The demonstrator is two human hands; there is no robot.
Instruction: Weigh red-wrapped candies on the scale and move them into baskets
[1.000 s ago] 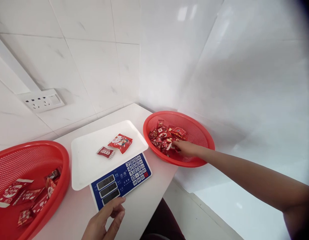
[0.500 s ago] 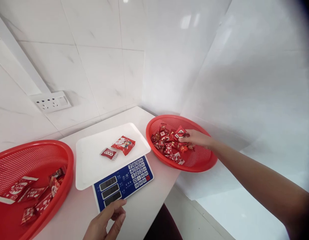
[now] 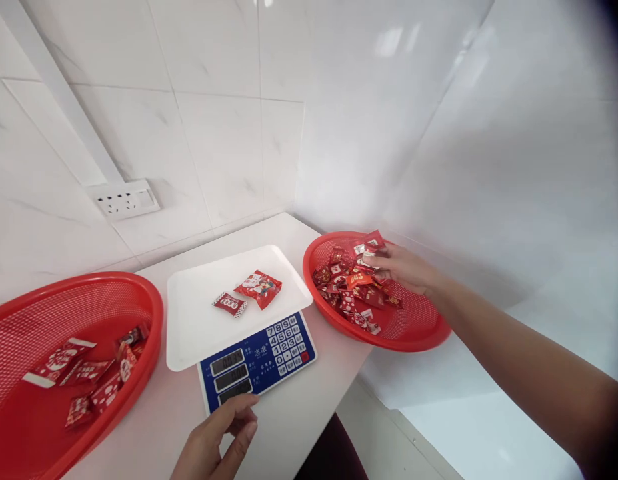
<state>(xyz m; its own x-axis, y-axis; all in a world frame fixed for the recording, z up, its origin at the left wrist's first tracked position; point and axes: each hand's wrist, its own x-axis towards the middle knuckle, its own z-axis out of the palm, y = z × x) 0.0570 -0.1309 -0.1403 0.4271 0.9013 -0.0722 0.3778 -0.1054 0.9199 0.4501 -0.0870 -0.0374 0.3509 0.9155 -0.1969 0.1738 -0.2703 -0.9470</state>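
Over the right red basket (image 3: 423,337), my right hand (image 3: 401,265) is closed on a few red candy packets (image 3: 371,244). Below it in that basket lies a pile of small red-wrapped candies (image 3: 353,303). My left hand (image 3: 216,437) hovers at the near edge of the weighing scale (image 3: 259,360), thumb and index finger apart, holding nothing. On the scale's white tray (image 3: 189,320) lie a larger red candy packet (image 3: 260,288) and a smaller dark red candy (image 3: 229,304). The display's top line seems to read 0.039, though the last digit is unclear.
To the left stands another red basket (image 3: 149,300) with several red packets (image 3: 106,393) inside. Both baskets and the scale share a white table (image 3: 299,427) set against a tiled wall. A socket panel (image 3: 123,200) is on the wall. The table's right edge drops to the floor.
My right hand has risen slightly from the candy pile, with packets in its fingers. The whole view has shifted a little, so things appear further right. My left hand stays near the scale.
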